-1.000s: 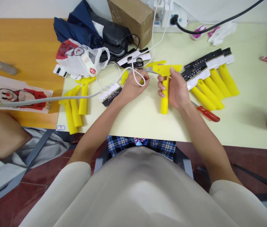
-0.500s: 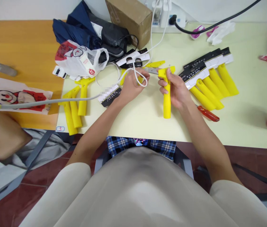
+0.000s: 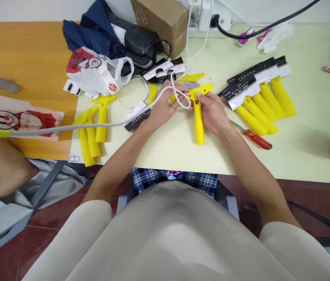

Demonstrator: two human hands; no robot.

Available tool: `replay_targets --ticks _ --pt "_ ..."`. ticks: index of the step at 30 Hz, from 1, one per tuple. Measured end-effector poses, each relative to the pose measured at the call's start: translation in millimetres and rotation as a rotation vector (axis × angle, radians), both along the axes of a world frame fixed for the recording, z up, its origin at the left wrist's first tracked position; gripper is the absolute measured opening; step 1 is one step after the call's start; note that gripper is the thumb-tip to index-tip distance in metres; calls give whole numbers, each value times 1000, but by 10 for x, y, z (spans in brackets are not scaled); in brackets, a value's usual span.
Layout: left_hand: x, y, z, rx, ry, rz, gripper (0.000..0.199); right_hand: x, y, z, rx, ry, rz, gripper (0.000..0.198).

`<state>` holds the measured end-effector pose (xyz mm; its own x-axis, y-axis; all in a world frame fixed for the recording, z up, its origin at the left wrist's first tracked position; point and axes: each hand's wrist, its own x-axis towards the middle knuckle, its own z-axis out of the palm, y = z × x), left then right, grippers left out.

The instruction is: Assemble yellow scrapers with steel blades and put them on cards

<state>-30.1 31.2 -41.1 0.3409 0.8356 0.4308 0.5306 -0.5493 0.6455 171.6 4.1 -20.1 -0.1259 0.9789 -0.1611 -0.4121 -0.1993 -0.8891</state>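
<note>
My right hand [image 3: 215,113] is closed around a yellow T-shaped scraper handle [image 3: 199,123], its grip pointing toward me and its wide head tilted up to the right. Close by, my left hand [image 3: 163,107] has its fingers curled by the left end of that head. A small yellow piece [image 3: 172,99] shows between those fingers, partly covered by a looped white cable [image 3: 174,86]. Beyond the hands lies a flat yellow plate [image 3: 192,77]. Under my left wrist is a black-and-white card sleeve [image 3: 139,120].
Several yellow handles [image 3: 102,121] lie at left. Scrapers with black-and-white sleeves [image 3: 270,102] are stacked at right, near a red screwdriver [image 3: 258,139]. Behind are a plastic bag [image 3: 94,70], a cardboard box [image 3: 165,23] and a power strip [image 3: 222,23]. Another person's arm [image 3: 7,168] is at left.
My right hand has turned the scraper handle, so its head now faces up, and brought it slightly left toward my left hand. The left fingers have reached a little right, and the cable loop shifted right.
</note>
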Motion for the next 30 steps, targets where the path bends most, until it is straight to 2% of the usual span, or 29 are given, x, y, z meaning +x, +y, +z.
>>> replay_targets --ticks 7,12,19,24,30 --pt "-28 129 -137 106 -58 -83 43 2 -65 11 -33 -4 55 52" --pt "5 166 -174 170 -132 -128 49 4 -67 3 -37 -12 29 48" --pt "10 267 -276 128 -174 -172 40 -14 -44 -46 -7 -5 23 55" --pt "1 275 -271 132 -228 -174 34 -19 -48 -40 -19 -31 40 58" --pt "62 337 -331 327 -364 -190 23 -16 -59 6 -61 -74 19 56"
